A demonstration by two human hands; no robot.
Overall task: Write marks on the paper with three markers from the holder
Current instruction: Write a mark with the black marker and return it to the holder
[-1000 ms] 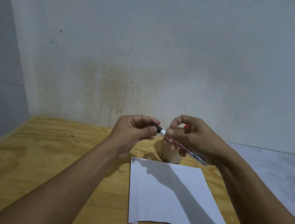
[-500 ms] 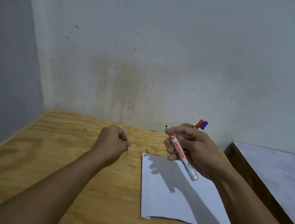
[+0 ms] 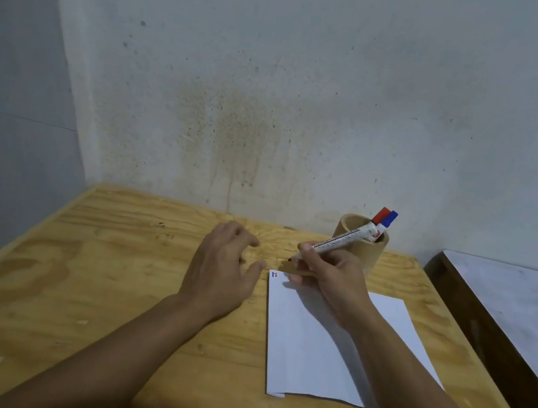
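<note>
Right now your right hand (image 3: 329, 278) holds an uncapped marker (image 3: 341, 241) in a writing grip, its dark tip aimed down and left just above the top left corner of the paper (image 3: 309, 348). Small red and blue marks (image 3: 274, 274) sit at that corner. Your left hand (image 3: 220, 273) hangs over the wooden surface (image 3: 77, 280) just left of the sheet, fingers spread loosely, holding nothing. Behind your right hand stands the round holder (image 3: 358, 247), with a red-capped marker (image 3: 380, 215) and a blue-capped marker (image 3: 389, 219) leaning together inside.
</note>
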